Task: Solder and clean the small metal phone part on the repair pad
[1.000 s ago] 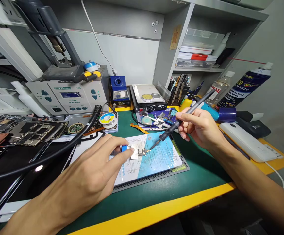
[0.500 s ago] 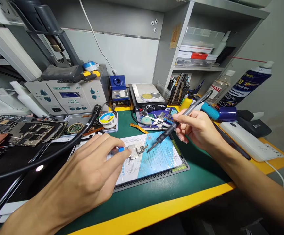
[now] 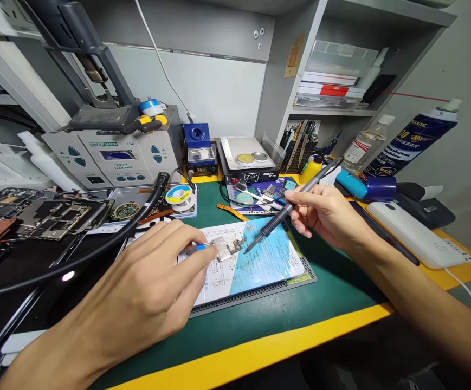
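My left hand pinches a small tool with a blue part, most of it hidden by the fingers. Its fingertips are at a silver metal plate, beside which lies a small dark circuit board. Both rest on a white and blue printed sheet over a dark mat. My right hand grips a grey soldering iron between thumb and fingers. The iron's tip points down just right of the circuit board, with a small gap between them.
A hot air station stands at the back left, its black hose curving over phone parts. Behind the sheet are a solder spool, a heating plate unit and a brush. A bottle, spray can and white power strip are right.
The head view has shifted slightly. The circuit board looks a little changed in angle beside the metal plate. Both hands keep their grips, and the iron's tip stays near the board.
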The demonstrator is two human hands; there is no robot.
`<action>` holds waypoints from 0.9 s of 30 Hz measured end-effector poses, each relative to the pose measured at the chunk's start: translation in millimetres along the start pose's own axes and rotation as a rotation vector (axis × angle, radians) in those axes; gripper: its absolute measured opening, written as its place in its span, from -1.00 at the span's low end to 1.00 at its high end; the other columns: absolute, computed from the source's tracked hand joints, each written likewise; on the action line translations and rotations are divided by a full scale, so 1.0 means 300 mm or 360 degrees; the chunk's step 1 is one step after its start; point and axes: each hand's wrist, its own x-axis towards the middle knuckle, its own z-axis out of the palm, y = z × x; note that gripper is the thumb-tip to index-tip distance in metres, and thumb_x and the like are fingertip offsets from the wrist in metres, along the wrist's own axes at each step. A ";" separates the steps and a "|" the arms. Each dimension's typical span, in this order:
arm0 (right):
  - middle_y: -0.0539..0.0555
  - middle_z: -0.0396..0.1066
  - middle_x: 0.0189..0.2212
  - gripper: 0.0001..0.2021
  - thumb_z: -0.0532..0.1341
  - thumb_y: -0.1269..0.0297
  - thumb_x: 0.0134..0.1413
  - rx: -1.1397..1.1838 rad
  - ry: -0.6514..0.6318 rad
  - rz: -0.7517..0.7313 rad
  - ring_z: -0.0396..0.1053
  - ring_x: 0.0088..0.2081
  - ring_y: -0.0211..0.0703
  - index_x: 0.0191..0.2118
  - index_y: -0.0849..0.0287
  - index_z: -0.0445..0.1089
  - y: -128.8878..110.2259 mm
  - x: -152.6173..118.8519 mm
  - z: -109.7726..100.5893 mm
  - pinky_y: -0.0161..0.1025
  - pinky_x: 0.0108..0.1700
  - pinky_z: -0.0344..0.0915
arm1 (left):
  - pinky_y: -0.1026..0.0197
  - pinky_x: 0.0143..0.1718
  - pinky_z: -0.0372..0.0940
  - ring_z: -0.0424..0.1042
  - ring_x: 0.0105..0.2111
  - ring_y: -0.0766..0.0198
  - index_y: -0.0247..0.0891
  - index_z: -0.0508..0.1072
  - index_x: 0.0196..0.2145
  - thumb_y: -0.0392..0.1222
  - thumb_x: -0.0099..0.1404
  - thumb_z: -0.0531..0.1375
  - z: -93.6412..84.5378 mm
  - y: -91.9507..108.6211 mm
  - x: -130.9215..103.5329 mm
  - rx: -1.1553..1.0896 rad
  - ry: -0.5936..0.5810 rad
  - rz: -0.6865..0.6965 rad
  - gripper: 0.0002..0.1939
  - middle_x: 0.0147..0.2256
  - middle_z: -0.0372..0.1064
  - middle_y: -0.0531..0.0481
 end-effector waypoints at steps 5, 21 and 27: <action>0.06 0.41 -0.67 -0.73 0.42 0.25 -0.02 -0.0069 -0.0050 0.0039 0.33 -0.70 -0.26 -0.57 0.25 0.41 -0.024 -0.008 -0.014 -0.39 -0.73 0.21 | 0.02 -0.18 0.31 0.36 -0.17 0.11 -0.29 0.51 -0.04 -0.44 0.33 0.18 -0.001 0.000 -0.001 -0.0006 0.0011 0.0005 -0.73 -0.17 0.38 -0.18; 0.08 0.55 -0.53 -0.91 0.34 0.48 -0.10 -0.0103 -0.0335 0.0237 0.53 -0.56 -0.14 -0.37 0.29 0.55 -0.077 0.009 -0.089 -0.27 -0.48 0.49 | -0.03 -0.20 0.34 0.38 -0.21 0.09 -0.32 0.55 -0.10 -0.46 0.32 0.16 -0.005 0.002 0.002 0.0026 0.0008 0.0033 -0.74 -0.19 0.40 -0.21; 0.12 0.56 -0.54 -0.84 0.39 0.50 -0.25 -0.0088 -0.0371 0.0384 0.53 -0.57 -0.10 -0.39 0.30 0.54 -0.066 0.051 -0.108 -0.24 -0.51 0.54 | -0.05 -0.19 0.36 0.39 -0.19 0.08 -0.31 0.55 -0.10 -0.47 0.30 0.17 -0.006 0.002 -0.003 0.0038 -0.0017 0.0022 -0.73 -0.18 0.40 -0.20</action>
